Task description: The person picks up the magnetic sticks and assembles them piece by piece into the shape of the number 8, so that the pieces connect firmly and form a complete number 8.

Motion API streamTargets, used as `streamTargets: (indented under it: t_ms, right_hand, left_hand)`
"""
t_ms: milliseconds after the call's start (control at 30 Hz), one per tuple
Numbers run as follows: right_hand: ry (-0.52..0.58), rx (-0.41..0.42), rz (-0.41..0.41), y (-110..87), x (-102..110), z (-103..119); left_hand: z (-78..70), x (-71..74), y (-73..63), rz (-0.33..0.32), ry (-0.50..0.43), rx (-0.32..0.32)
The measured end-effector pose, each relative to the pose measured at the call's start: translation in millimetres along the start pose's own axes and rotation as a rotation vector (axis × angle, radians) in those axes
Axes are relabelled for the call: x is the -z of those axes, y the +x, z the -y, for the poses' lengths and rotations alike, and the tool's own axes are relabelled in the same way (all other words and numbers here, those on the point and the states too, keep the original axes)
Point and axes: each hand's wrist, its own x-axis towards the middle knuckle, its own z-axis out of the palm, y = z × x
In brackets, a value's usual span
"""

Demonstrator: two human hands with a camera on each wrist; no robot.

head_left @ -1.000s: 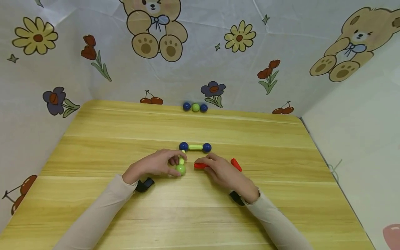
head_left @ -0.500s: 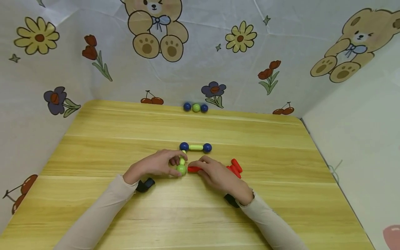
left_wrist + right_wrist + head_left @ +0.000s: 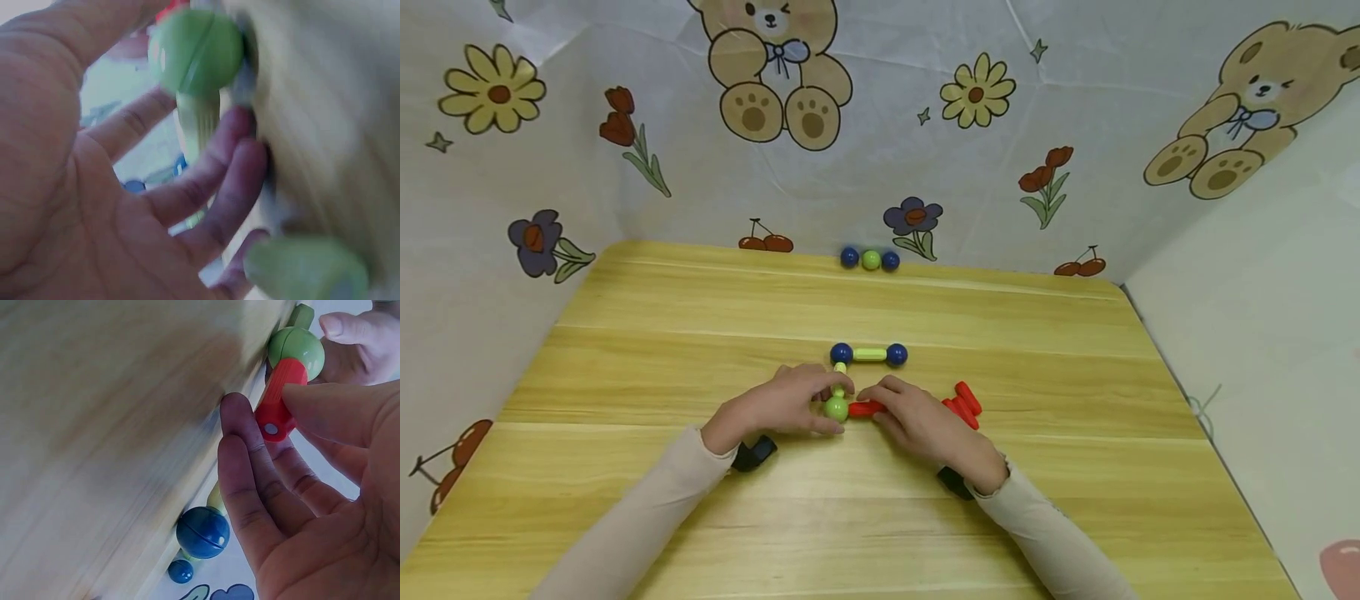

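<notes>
My right hand (image 3: 917, 423) pinches a red magnetic stick (image 3: 284, 400) between thumb and fingers. One end of this stick touches a light green ball (image 3: 837, 408). My left hand (image 3: 786, 402) stands around that ball, its thumb apart from it and its fingers loosely bent. From the ball a yellow-green stick (image 3: 199, 119) runs back to a blue ball (image 3: 842, 354), partly hidden by my left fingers. A second yellow-green stick (image 3: 870, 355) links that blue ball to another blue ball (image 3: 897, 355). A pale green stick (image 3: 306, 267) lies near my left fingers in the left wrist view.
Loose red sticks (image 3: 967, 397) lie just right of my right hand. At the table's back edge sit a blue ball (image 3: 849, 257), a green ball (image 3: 871, 260) and another blue ball (image 3: 891, 261). A patterned cloth (image 3: 880, 167) hangs behind the wooden table (image 3: 865, 517).
My right hand has moved left with the red stick, bringing its end against the green ball. My left thumb has come away from that ball. More loose red sticks show.
</notes>
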Motion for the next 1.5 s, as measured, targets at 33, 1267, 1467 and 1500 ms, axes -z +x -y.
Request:
streamTargets:
  t_ms: [33, 1267, 1467, 1500]
  right_hand:
    - [-0.001, -0.003, 0.002, 0.1, 0.2, 0.3]
    - [0.102, -0.108, -0.055, 26.7, 62.2, -43.8]
    - [0.026, -0.166, -0.033, 53.0, 83.7, -77.5]
    - [0.018, -0.17, -0.033, 57.6, 85.9, -82.5]
  left_hand:
    - [-2.6, -2.6, -0.5, -0.005, 0.032, 0.007]
    - [-19.9, -28.9, -4.8, -0.058, 0.139, 0.049]
    - [-18.0, -32.2, -4.2, -0.085, 0.116, 0.018]
    - [-17.9, -32.7, -4.2, -0.092, 0.117, 0.013]
